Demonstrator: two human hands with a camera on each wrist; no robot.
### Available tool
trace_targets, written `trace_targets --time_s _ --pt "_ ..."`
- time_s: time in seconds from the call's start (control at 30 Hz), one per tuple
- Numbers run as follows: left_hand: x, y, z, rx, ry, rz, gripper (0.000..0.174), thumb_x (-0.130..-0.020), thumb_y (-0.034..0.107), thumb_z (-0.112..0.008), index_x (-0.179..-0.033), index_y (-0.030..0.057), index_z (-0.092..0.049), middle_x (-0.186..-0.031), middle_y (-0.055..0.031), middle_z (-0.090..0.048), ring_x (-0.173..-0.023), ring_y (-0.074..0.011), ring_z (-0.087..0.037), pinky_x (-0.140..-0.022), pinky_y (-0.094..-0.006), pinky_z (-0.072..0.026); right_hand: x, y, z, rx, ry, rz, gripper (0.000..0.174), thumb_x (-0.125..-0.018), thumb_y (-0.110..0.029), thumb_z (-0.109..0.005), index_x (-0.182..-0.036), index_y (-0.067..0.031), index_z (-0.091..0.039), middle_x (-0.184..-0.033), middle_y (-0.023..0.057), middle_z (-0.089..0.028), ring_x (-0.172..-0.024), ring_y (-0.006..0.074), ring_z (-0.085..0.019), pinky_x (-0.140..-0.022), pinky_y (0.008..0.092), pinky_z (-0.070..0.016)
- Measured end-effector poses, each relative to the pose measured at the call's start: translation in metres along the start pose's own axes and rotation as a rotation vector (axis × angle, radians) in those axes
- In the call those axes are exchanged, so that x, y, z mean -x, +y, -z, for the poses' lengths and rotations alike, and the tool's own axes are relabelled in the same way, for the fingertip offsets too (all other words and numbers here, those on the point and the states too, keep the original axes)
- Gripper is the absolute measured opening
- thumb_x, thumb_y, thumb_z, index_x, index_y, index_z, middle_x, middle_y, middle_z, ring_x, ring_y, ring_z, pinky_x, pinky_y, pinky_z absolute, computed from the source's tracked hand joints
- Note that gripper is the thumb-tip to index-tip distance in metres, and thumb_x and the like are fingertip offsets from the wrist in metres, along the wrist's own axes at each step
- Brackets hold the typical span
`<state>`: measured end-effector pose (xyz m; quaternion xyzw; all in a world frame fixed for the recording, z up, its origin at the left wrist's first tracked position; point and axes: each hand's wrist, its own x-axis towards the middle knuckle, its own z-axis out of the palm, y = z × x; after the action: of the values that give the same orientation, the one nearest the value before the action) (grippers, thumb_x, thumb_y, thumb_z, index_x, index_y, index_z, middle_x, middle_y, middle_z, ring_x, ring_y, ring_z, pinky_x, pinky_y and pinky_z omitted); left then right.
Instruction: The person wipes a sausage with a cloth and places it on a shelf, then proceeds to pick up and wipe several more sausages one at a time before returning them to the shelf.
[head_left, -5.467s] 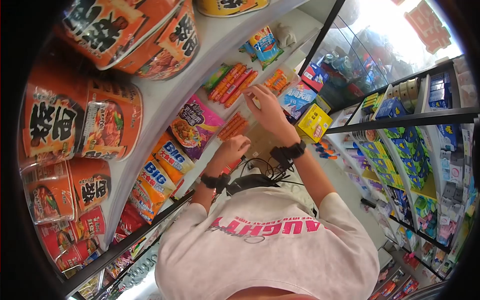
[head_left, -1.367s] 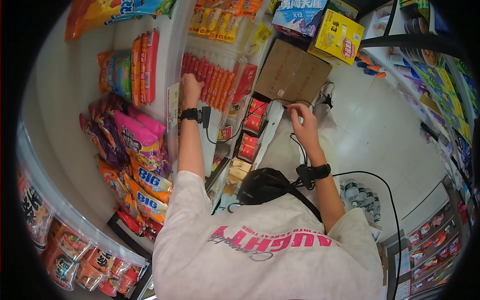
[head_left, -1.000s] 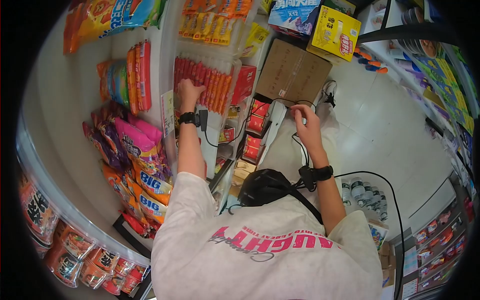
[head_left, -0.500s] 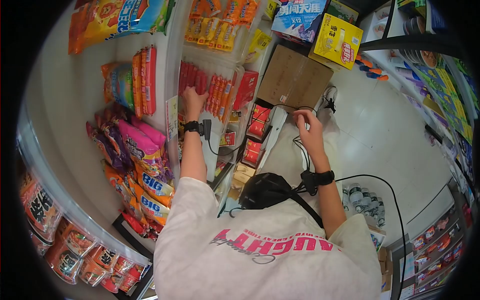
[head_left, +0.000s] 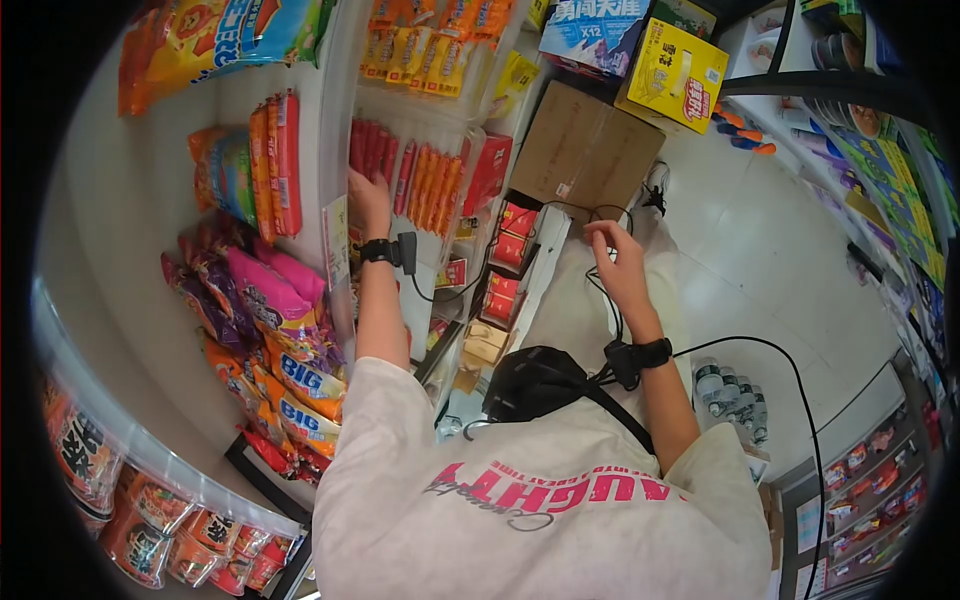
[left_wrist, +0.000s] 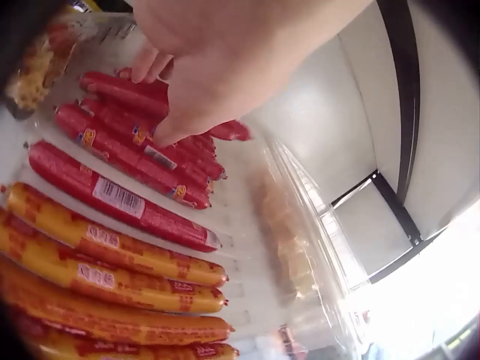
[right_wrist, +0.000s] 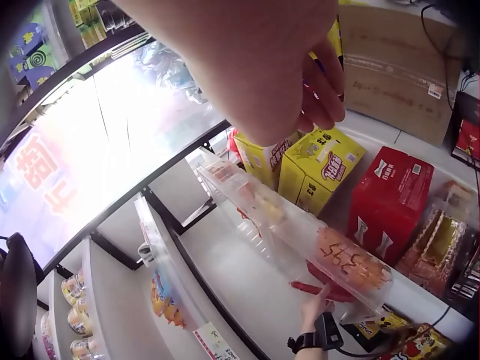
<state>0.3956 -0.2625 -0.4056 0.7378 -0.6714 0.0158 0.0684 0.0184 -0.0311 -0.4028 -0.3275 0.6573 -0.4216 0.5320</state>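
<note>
My left hand is in a clear plastic bin of wrapped sausages on the shelf. In the left wrist view, its thumb and fingers pinch a red sausage at the top of a pile of red ones; the fingers are partly hidden behind the hand. A single red sausage lies apart from the pile, beside a row of orange-yellow sausages. My right hand hangs loosely curled over my lap, holding nothing. A wrist camera on a black strap sits on each wrist.
Another bin with yellow and orange snack packs stands behind. Left are snack bags on the shelf; right are a cardboard box, a yellow box and a red box. A black cable trails across the right side.
Both hands were raised over the shelf at first; the left then reached into the sausage bin and the right dropped toward my lap. Lately the left shifted left, and one red sausage now lies apart.
</note>
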Motion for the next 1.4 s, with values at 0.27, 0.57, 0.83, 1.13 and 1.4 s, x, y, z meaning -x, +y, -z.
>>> trace_targets --time_s 0.27,0.57,0.83,1.13,1.4 --pt "0.009 -0.022 -0.034 0.118 0.051 -0.187 0.069 -0.09 0.018 -0.07 -0.15 0.0015 -0.042 -0.145 -0.0345 -0.044 -0.132 -0.0509 -0.046 -0.109 -0.0529 -0.0417 -0.003 0.001 -0.002 0.017 -0.009 0.003 0.015 -0.099 -0.006 -0.056 -0.106 0.0039 -0.065 -0.093 0.0158 -0.071 -0.09 0.0251 -0.071 -0.084 0.0338 -0.0537" --pt "0.01 -0.006 -0.007 -0.038 -0.056 0.074 0.054 -0.093 0.014 -0.066 -0.143 0.0017 -0.05 -0.126 -0.0248 -0.058 -0.114 -0.0404 -0.058 -0.093 -0.0486 -0.0491 -0.002 0.008 -0.002 0.023 -0.012 -0.001 0.015 -0.1 -0.007 -0.056 -0.107 0.0037 -0.064 -0.096 0.0163 -0.07 -0.09 0.0257 -0.071 -0.084 0.0346 -0.0539" --pt "0.015 -0.027 -0.041 -0.195 0.218 -0.186 0.052 -0.097 0.025 -0.063 -0.136 -0.0077 -0.05 -0.125 -0.0288 -0.057 -0.12 -0.0451 -0.054 -0.097 -0.0489 -0.0468 -0.002 0.011 -0.001 0.005 -0.013 -0.033 0.016 -0.1 -0.007 -0.056 -0.107 0.004 -0.064 -0.097 0.0164 -0.07 -0.092 0.0262 -0.071 -0.085 0.0351 -0.0539" --pt "0.053 0.014 0.0 0.133 -0.195 -0.278 0.037 -0.095 0.02 -0.07 -0.124 -0.0027 -0.063 -0.115 -0.0215 -0.065 -0.106 -0.0398 -0.064 -0.091 -0.0454 -0.0512 -0.005 0.009 0.006 -0.011 0.023 -0.05 0.016 -0.1 -0.008 -0.056 -0.107 0.0042 -0.064 -0.096 0.0162 -0.071 -0.091 0.0251 -0.072 -0.085 0.0345 -0.0538" --pt "0.05 -0.009 -0.012 0.325 -0.3 -0.106 0.041 -0.089 0.019 -0.078 -0.121 -0.0028 -0.064 -0.11 -0.0185 -0.067 -0.102 -0.0303 -0.067 -0.085 -0.0387 -0.0522 -0.004 0.013 0.007 -0.001 0.012 -0.039 0.016 -0.1 -0.008 -0.056 -0.107 0.0042 -0.064 -0.096 0.017 -0.071 -0.091 0.0257 -0.072 -0.084 0.0346 -0.054"
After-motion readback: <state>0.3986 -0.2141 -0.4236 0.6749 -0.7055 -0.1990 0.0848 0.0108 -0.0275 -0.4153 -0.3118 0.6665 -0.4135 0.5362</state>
